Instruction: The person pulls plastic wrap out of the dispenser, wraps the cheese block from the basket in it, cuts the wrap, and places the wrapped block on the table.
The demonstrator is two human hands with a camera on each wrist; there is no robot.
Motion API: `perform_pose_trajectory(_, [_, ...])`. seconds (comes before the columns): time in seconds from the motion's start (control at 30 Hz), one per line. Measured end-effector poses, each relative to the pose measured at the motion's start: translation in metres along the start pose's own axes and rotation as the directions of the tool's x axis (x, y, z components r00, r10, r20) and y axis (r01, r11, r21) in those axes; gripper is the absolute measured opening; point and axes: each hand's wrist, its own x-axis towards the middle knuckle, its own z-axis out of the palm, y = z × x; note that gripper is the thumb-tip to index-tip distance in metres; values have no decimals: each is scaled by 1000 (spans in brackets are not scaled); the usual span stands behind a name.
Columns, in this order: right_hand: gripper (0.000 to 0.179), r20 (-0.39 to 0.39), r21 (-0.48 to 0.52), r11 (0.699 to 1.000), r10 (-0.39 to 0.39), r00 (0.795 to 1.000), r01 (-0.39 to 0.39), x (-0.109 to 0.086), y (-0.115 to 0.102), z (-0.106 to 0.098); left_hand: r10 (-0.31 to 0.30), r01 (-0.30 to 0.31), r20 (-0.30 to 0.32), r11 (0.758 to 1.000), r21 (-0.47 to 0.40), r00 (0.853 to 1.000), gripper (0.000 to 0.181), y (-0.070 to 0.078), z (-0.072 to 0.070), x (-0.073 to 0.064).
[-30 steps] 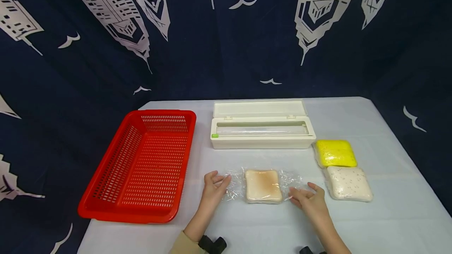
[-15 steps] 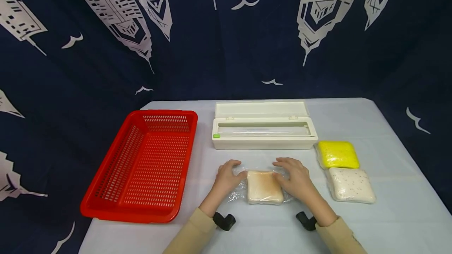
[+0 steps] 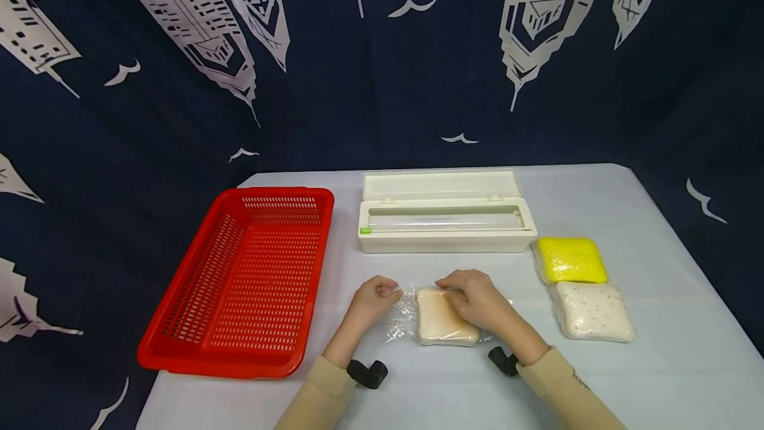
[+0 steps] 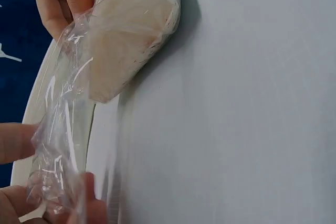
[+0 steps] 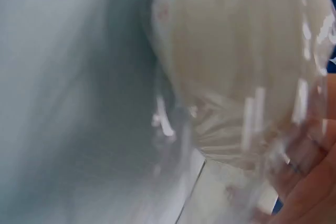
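A toast slice [image 3: 444, 325] lies under plastic wrap [image 3: 401, 324] on the white tablecloth. My left hand [image 3: 369, 305] pinches the loose wrap left of the toast; in the left wrist view its fingertips [image 4: 16, 140] show on either side of the crumpled wrap [image 4: 68, 114]. My right hand [image 3: 480, 300] is over the toast's far right corner, with curled fingers gripping the wrap there. In the right wrist view the wrap stretches over the blurred toast [image 5: 231, 40] and down to the right hand's fingers [image 5: 310, 187].
A white wrap dispenser [image 3: 447, 242] with raised lid stands behind the toast. At left is a red perforated basket [image 3: 292, 357]. A yellow wrapped block [image 3: 570, 261] and a speckled white wrapped block [image 3: 593, 310] lie at right. A dark printed curtain [image 3: 370, 85] hangs behind.
My hands moved inward from the ends of the wrap toward the toast. Over the last half second the right hand shifted left onto the toast's corner, while the left drew slightly back left.
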Motion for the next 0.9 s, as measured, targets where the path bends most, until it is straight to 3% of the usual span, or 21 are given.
perform_pose_trajectory(0.1, [18, -19, 25, 999, -31, 999, 31, 0, 1, 3, 35, -36, -30, 999, -17, 999, 14, 0, 0, 0])
perform_pose_trajectory(0.27, [16, -28, 19, 1000, -20, 999, 20, 1, -2, 6, 81, -85, -89, 995, -43, 993, 5, 3, 1, -1])
perform_pose_trajectory(0.67, [29, 37, -50, 997, -60, 998, 62, 11, -16, 18, 104, -118, -140, 989, -94, 985, 7, 1, 2, -3])
perform_pose_trajectory(0.9, [31, -17, 45, 999, 29, 999, -28, 3, -9, 0, 76, -100, -158, 983, -153, 984, 16, -3, 0, -4])
